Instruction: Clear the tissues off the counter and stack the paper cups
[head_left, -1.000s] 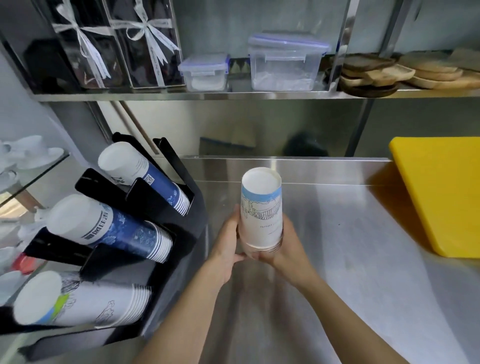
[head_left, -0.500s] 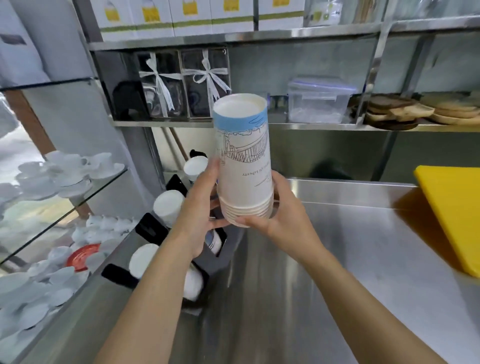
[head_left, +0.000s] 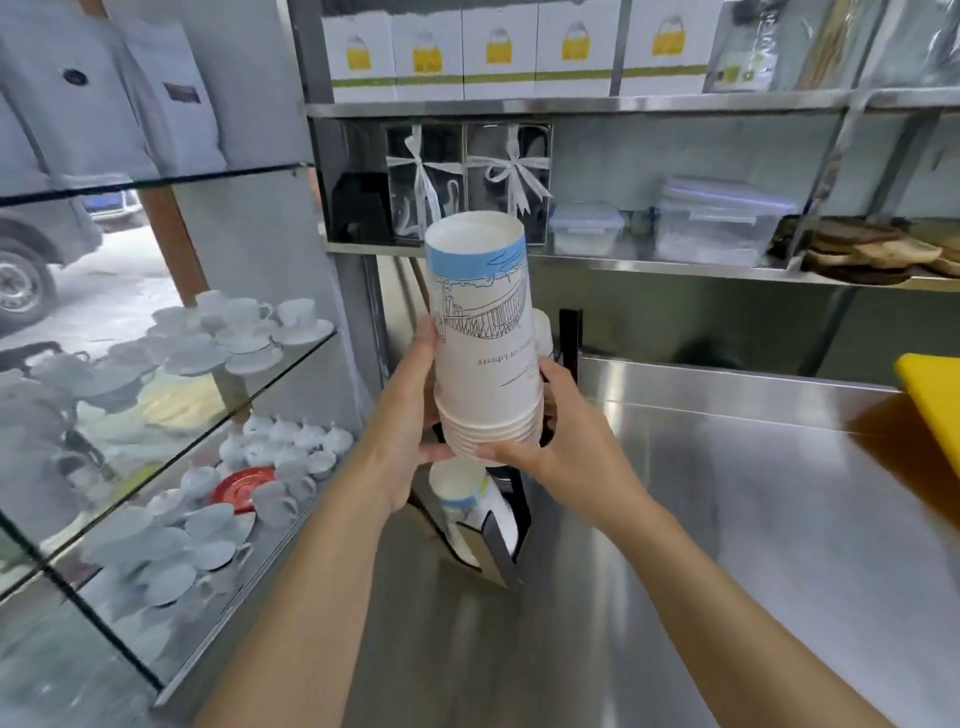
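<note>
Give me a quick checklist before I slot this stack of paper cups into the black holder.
1. Both hands on the cup stack: ok; left hand on its side, right hand under the rims.
2. Cups nested evenly: ok; the rims at the bottom sit in close, level rings.
3. Stack orientation: ok for holding; bases up, rims down.
4. Free slot in the cup holder: cannot tell; the stack and hands hide most of it, and one slot below already holds cups.
5. Counter clear of tissues: ok in the part shown; none visible.
</note>
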